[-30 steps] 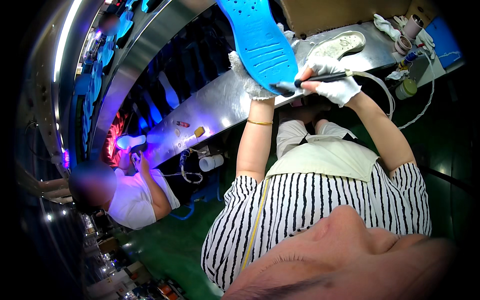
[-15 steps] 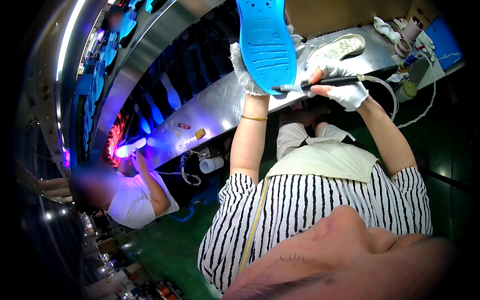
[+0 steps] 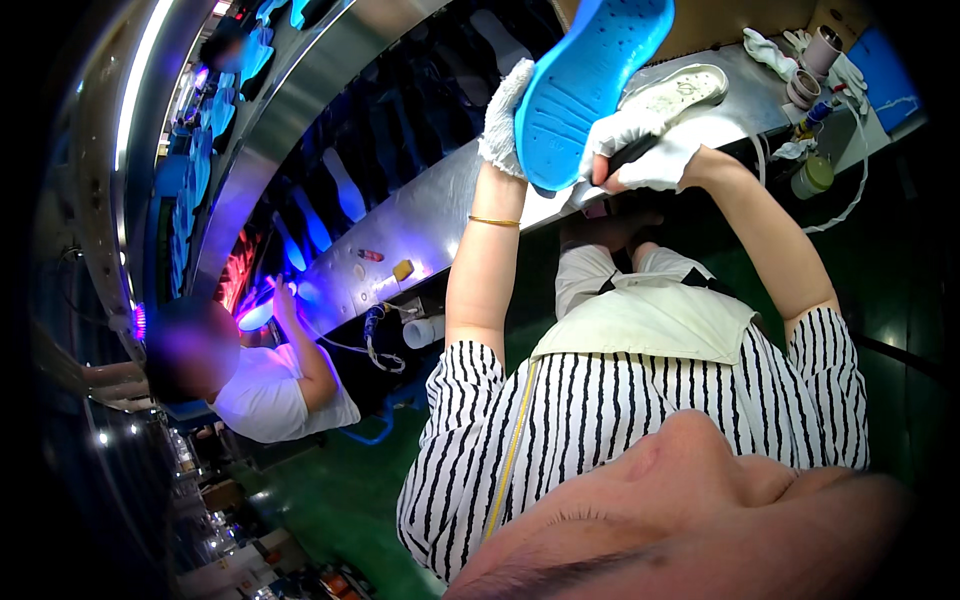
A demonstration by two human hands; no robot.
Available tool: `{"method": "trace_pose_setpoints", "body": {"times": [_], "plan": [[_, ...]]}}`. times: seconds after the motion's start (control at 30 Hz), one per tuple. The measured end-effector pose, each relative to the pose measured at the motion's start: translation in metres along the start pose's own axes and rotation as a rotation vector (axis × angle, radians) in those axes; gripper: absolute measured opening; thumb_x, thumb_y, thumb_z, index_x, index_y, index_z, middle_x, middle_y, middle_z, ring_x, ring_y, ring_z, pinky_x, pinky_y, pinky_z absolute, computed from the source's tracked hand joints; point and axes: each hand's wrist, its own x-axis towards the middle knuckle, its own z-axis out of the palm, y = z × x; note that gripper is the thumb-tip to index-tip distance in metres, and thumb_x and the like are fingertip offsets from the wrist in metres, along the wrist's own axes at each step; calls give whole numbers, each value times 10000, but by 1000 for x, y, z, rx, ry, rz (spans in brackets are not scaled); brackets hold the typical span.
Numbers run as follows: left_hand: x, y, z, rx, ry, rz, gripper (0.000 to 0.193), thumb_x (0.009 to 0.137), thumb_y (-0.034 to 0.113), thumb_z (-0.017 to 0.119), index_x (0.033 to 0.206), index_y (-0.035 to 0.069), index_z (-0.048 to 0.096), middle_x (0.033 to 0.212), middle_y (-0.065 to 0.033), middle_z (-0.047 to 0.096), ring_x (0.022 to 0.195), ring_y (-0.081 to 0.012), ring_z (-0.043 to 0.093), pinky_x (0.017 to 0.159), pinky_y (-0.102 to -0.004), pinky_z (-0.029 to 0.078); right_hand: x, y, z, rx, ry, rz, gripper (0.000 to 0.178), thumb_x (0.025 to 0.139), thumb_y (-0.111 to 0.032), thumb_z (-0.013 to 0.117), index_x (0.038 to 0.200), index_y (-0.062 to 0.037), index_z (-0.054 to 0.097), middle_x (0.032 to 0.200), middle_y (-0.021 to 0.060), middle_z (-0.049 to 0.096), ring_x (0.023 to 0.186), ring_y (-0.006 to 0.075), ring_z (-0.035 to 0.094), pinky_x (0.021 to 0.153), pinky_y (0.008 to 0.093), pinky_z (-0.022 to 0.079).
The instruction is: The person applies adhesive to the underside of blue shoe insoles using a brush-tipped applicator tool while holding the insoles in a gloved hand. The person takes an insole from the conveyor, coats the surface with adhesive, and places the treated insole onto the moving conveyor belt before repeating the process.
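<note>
My left hand (image 3: 503, 120), in a white knit glove, grips the left edge of a bright blue shoe sole (image 3: 585, 95). The sole is raised above the metal bench and tilted, its grooved and dotted face toward me. In my right hand (image 3: 655, 160), gloved with bare fingertips, is a black-handled brush (image 3: 632, 150) with a thin hose. It lies close to the sole's lower right edge; its tip is hidden, so I cannot tell whether it touches. Just beyond this hand, a white perforated shoe (image 3: 690, 90) rests on the bench.
The metal bench (image 3: 440, 200) runs along a conveyor (image 3: 400, 120) carrying dark and blue soles. At right are a white glove (image 3: 770, 52), spools (image 3: 822, 52) and a green-lidded jar (image 3: 812, 180). A co-worker (image 3: 280, 390) in white handles a lit sole at left.
The sole has swung to the right and tilted, with my left hand turning along its left edge. My right hand has moved slightly left and rotated, bringing the brush behind the fingers.
</note>
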Motion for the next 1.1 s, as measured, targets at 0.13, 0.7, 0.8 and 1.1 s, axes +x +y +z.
{"method": "trace_pose_setpoints", "body": {"times": [0.13, 0.7, 0.8, 1.1], "plan": [[2, 0, 16, 37, -1, -99, 374, 886, 338, 557, 1019, -6, 620, 935, -159, 662, 774, -244, 653, 721, -354, 552, -3, -5, -14, 170, 37, -3, 96, 675, 17, 675, 756, -4, 629, 832, 80, 642, 791, 177, 603, 746, 284, 490], [-2, 0, 17, 306, 45, -284, 418, 863, 353, 598, 1074, -7, 602, 948, -154, 655, 758, -243, 644, 683, -358, 549, -11, -3, -42, -214, -15, 247, 123, 593, 18, 665, 691, -36, 615, 779, 76, 628, 785, 208, 595, 717, 316, 475], [-13, 0, 11, 170, 8, -248, 411, 873, 361, 576, 1042, -11, 619, 968, -181, 654, 808, -280, 653, 741, -399, 551, -19, -12, -53, -230, 12, 280, 154, 565, 24, 677, 694, -33, 617, 775, 57, 631, 744, 187, 587, 688, 312, 474], [-14, -38, -10, -274, -174, 131, 698, 862, 544, 455, 1297, -1, 429, 1206, -200, 547, 1031, -342, 578, 903, -455, 474, -19, -6, 42, -147, 294, -89, 97, 715, -72, 721, 762, -45, 640, 694, 59, 620, 654, 127, 589, 619, 269, 473]]}}
